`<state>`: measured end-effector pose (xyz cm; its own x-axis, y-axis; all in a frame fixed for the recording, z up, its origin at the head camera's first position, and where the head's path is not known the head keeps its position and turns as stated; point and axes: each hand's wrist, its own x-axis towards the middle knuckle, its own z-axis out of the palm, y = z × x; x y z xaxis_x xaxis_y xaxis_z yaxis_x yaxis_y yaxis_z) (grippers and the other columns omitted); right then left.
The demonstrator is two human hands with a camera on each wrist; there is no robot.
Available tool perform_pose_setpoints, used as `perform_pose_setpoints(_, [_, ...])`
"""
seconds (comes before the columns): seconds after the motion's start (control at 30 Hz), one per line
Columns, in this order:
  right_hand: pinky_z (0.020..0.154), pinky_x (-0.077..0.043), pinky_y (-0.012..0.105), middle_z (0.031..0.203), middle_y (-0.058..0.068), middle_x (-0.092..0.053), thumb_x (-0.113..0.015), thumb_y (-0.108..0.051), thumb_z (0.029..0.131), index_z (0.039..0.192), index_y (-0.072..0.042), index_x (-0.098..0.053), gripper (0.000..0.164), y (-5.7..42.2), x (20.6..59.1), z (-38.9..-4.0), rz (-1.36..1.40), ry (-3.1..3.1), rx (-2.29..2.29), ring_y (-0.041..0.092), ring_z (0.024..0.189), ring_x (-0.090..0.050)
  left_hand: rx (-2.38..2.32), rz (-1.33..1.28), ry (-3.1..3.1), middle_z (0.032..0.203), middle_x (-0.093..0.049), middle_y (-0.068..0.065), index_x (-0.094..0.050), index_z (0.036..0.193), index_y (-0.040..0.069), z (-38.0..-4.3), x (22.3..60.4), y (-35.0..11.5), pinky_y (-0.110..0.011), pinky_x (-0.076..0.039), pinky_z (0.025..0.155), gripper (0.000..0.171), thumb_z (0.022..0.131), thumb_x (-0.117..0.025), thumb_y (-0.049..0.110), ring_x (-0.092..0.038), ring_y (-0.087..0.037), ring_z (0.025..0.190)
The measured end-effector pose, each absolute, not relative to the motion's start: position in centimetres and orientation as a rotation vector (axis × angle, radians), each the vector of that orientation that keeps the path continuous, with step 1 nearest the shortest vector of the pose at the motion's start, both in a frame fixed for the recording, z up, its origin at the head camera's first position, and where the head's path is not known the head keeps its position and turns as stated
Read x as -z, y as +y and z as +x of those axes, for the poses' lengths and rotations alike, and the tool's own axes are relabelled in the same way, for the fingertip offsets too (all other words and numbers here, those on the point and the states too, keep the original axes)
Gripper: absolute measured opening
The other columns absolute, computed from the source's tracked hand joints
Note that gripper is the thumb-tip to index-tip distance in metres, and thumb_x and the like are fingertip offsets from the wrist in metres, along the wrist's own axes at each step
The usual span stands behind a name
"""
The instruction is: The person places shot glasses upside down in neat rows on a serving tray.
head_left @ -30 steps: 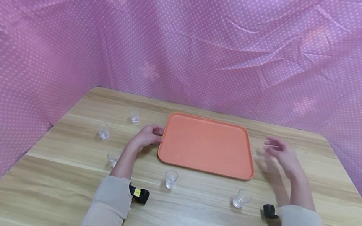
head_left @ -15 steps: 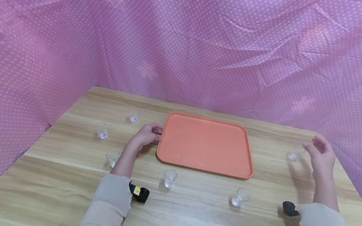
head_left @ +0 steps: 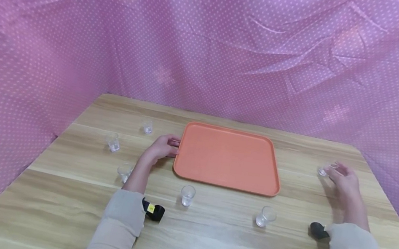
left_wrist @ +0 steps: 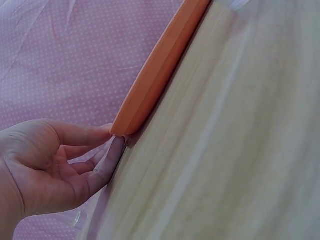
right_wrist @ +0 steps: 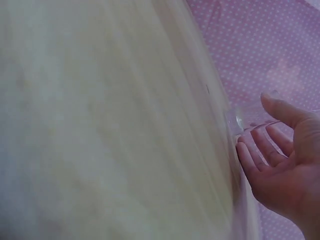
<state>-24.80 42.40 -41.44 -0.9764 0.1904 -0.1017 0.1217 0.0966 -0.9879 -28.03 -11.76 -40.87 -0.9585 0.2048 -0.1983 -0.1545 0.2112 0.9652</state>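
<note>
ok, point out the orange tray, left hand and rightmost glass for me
Orange tray (head_left: 229, 158): head view, middle of its flat surface.
Left hand (left_wrist: 52, 170): left wrist view, middle of the hand.
Rightmost glass (head_left: 322, 172): head view, near its base.

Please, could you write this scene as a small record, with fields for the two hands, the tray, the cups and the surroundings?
Left hand: pinches the left edge of the orange, rectangular tray
Right hand: thumb and fingers at a small, clear, tapered cup; firm grip cannot be told
Tray position: flat on the light wood-grain table
Other cups: five similar; three left of the tray, two on its near side
Background: pink, white-dotted fabric
</note>
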Motion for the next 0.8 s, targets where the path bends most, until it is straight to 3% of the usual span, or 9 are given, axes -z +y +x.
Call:
perform_pose_setpoints(0.1, [0.095, -0.031, 0.016, 0.101, -0.017, -0.046, -0.065, -0.019, 0.087, 0.145, -0.006, -0.021, 0.074, 42.28, 41.55, -24.85, -0.329, -2.321, -1.985, -0.007, 0.086, -0.048, -1.812, 0.046, 2.208, 0.121, -0.049, -0.026, -0.041, 0.129, -0.010, -28.05, 40.84, -11.72, -0.032, -0.048, 0.082, 0.050, 0.081, -0.052, -0.017, -0.054, -0.034, 0.102])
perform_pose_setpoints(0.2, [0.105, -0.022, 0.035, 0.100, -0.018, -0.045, -0.064, -0.024, 0.087, 0.142, -0.012, -0.030, 0.066, 42.08, 41.51, -24.93, -0.335, -2.434, -1.865, -0.004, 0.087, -0.044, -1.817, 0.041, 2.207, 0.121, -0.049, -0.026, -0.041, 0.129, -0.010, -28.11, 40.81, -11.68, -0.032, -0.049, 0.081, 0.050, 0.081, -0.052, -0.017, -0.054, -0.033, 0.102])
perform_pose_setpoints(0.3, [0.103, -0.019, 0.049, 0.102, -0.018, -0.044, -0.063, -0.031, 0.087, 0.141, -0.014, -0.034, 0.063, 41.91, 41.48, -25.07, -0.334, -2.562, -1.714, 0.003, 0.093, -0.041, -1.813, 0.043, 2.211, 0.122, -0.049, -0.026, -0.041, 0.129, -0.010, -28.11, 40.75, -11.69, -0.032, -0.049, 0.081, 0.049, 0.081, -0.052, -0.017, -0.053, -0.033, 0.102])
perform_pose_setpoints(0.5, [0.102, -0.024, 0.040, 0.099, -0.021, -0.046, -0.064, -0.031, 0.086, 0.140, -0.011, -0.034, 0.065, 41.90, 41.83, -25.25, -0.363, -2.593, -1.653, 0.019, 0.109, -0.039, -1.821, 0.054, 2.196, 0.122, -0.048, -0.027, -0.039, 0.130, -0.011, -28.03, 40.73, -11.76, -0.032, -0.049, 0.081, 0.051, 0.081, -0.052, -0.018, -0.053, -0.034, 0.102])
perform_pose_setpoints(0.63, [0.104, -0.021, 0.041, 0.092, -0.027, -0.046, -0.065, -0.027, 0.086, 0.139, -0.010, -0.036, 0.062, 42.00, 42.12, -25.18, -0.360, -2.588, -1.642, 0.009, 0.102, -0.043, -1.831, 0.059, 2.185, 0.122, -0.048, -0.027, -0.039, 0.130, -0.010, -27.97, 40.84, -11.79, -0.032, -0.049, 0.081, 0.052, 0.081, -0.051, -0.018, -0.054, -0.032, 0.101])
perform_pose_setpoints(0.8, [0.103, -0.024, 0.042, 0.091, -0.029, -0.046, -0.064, -0.018, 0.086, 0.136, 0.003, -0.035, 0.061, 41.91, 42.21, -25.00, -0.316, -2.629, -1.530, -0.006, 0.088, -0.043, -1.842, 0.058, 2.171, 0.122, -0.048, -0.027, -0.039, 0.131, -0.010, -27.92, 40.85, -11.80, -0.031, -0.049, 0.080, 0.052, 0.081, -0.051, -0.017, -0.056, -0.030, 0.096])
